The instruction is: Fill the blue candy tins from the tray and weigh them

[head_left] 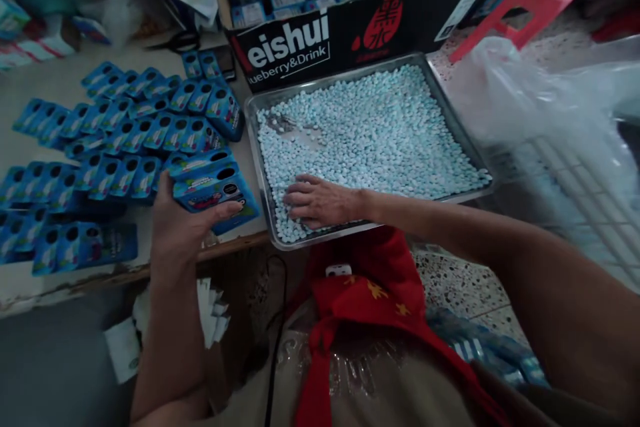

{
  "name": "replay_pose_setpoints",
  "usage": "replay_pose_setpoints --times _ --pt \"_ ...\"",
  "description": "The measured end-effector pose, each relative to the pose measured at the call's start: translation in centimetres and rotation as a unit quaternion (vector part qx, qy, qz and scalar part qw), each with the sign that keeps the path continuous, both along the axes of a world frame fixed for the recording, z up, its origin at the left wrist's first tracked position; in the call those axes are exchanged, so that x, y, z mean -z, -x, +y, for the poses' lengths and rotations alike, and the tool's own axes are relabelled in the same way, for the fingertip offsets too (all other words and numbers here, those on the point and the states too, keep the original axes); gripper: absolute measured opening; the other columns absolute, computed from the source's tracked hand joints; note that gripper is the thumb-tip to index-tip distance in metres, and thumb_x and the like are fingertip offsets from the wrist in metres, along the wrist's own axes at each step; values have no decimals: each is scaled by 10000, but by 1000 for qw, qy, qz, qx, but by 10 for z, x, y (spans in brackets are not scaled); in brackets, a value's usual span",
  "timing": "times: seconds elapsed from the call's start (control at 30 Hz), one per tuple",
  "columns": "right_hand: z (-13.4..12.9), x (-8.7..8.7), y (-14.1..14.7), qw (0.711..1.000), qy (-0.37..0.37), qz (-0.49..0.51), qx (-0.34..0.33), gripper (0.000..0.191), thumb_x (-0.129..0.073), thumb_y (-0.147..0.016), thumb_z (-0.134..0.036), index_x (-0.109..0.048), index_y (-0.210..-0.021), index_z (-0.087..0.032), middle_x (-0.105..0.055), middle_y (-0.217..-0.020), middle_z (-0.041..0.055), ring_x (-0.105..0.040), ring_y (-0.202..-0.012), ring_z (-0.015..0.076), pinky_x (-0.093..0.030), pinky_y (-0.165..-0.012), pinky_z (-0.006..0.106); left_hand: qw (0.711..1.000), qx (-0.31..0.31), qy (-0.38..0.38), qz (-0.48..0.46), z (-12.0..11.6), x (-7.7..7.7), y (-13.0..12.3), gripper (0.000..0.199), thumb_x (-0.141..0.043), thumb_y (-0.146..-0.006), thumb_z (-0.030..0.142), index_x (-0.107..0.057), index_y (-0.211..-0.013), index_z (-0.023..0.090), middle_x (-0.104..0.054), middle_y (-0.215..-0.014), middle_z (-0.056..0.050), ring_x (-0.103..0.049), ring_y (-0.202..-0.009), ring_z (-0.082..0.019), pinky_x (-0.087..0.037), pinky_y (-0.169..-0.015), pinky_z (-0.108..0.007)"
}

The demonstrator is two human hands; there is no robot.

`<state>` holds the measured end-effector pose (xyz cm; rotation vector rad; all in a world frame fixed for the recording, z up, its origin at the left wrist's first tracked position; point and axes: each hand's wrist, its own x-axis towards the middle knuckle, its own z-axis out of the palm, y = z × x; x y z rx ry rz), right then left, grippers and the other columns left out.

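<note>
A metal tray (256,167) holds a wide layer of small pale blue tablets (360,127), thinner at its upper left. My right hand (320,201) rests in the tablets near the tray's front left corner, fingers bent and pointing left; what lies under the fingers is hidden. Left of the tray, my left hand (187,220) grips a few blue boxes (215,187) side by side, thumb across the near face. Many more blue boxes (160,130) stand in rows on the table behind and left of that hand.
Behind the tray stands a black printed carton (340,40) with blue packs inside. Dark scissors (183,41) lie at the back left. A pink stool (530,7) and clear plastic bags (540,100) are at the right. The table's front edge (120,278) runs below my left hand.
</note>
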<state>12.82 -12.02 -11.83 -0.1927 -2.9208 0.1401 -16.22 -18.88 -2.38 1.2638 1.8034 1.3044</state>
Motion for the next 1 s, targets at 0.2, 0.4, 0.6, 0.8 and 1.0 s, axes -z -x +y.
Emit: replay_pose_setpoints --times 0.2,0.4,0.6,0.8,1.0 --pt "67 0 -55 995 -5 -40 87 169 -620 -1108 -313 -760 -1186 -261 -756 -1344 108 -598 -1335 336 -461 -1195 542 988 111 80 65 36 -7 -43 867 -1156 -357 470 -712 -1076 276 -779 -988 -38 -784 -994 -367 -688 -835 -470" --pt "111 4 -111 933 43 114 338 323 -571 -1126 -379 -712 -1400 -282 -626 -1629 141 -487 -1557 390 -423 -1291 669 946 215 73 230 104 -12 -68 850 -1160 -263 438 -622 -899 268 -706 -1039 -89 -700 -1290 -493 -629 -1068 -519" --pt "89 53 -142 786 104 219 569 1007 -514 -1025 -899 -440 -1706 -161 -420 -1766 313 -312 -1695 522 -305 -1318 814 877 268 161 365 184 -9 -89 869 -1138 -135 270 -419 -622 271 -638 -809 -51 -674 -1325 -542 -602 -1114 -560" --pt "98 51 -93 767 90 208 600 755 -499 -1133 -669 -598 -1600 -84 -577 -1627 300 -434 -1632 452 -300 -1376 698 819 272 247 441 224 -10 -135 598 -1148 -307 304 -667 -657 244 -772 -914 -75 -715 -1298 -475 -591 -1120 -501" --pt "142 31 -35 738 165 262 599 429 -463 -1119 -296 -805 -1350 -176 -776 -1379 182 -684 -1366 341 -478 -1278 522 673 337 293 590 243 -22 -174 790 -1116 -429 474 -856 -1123 203 -829 -1206 -132 -696 -1332 -494 -536 -1162 -496"
